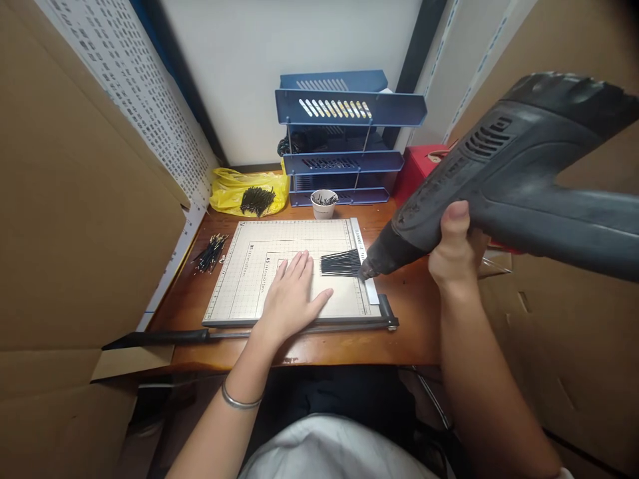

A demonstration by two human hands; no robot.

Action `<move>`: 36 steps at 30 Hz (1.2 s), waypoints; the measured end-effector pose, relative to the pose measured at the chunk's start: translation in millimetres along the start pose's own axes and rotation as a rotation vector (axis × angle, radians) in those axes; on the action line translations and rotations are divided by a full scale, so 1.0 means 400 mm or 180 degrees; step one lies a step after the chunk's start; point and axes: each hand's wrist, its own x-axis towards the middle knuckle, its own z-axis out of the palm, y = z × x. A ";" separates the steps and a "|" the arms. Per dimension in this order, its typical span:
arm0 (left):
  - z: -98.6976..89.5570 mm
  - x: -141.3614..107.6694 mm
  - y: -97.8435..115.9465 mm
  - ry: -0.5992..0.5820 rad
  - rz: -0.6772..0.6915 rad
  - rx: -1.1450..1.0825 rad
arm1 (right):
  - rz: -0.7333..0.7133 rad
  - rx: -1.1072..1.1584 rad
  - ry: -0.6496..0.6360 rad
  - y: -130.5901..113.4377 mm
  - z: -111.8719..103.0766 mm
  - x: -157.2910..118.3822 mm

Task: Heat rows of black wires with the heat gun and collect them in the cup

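Note:
My right hand [456,249] grips a black heat gun [444,169], thumb up along its body. Its nozzle points down and left, close to the right ends of a row of thin black wires [339,263]. These wires lie side by side on a gridded paper trimmer [244,266], their right ends at its white edge strip [368,273]. On the trimmer board my left hand [294,296] rests flat with fingers stretched out, left of the wires and holding nothing. The trimmer's blade arm [239,334] lies along the near side.
A loose bunch of black wires [210,254] lies left of the trimmer. Behind it are a yellow plastic bag [224,189] with more black pieces [257,199], a white cup [324,209] of small dark pieces and a blue tiered tray [344,163]. Cardboard walls [90,199] flank the table.

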 end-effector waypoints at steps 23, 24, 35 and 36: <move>-0.008 -0.031 -0.009 -0.0118 -0.0014 0.0076 | -0.0095 -0.0042 0.0141 -0.003 -0.014 -0.020; -0.007 -0.031 -0.010 -0.0110 -0.0007 0.0063 | -0.0064 -0.0037 0.0149 -0.003 -0.013 -0.018; -0.003 -0.029 -0.008 -0.0117 0.0017 0.0101 | 0.0191 -0.0200 -0.0156 0.020 0.035 0.021; -0.003 -0.029 -0.007 -0.0134 0.0018 0.0109 | 0.0188 -0.0196 -0.0123 0.021 0.038 0.024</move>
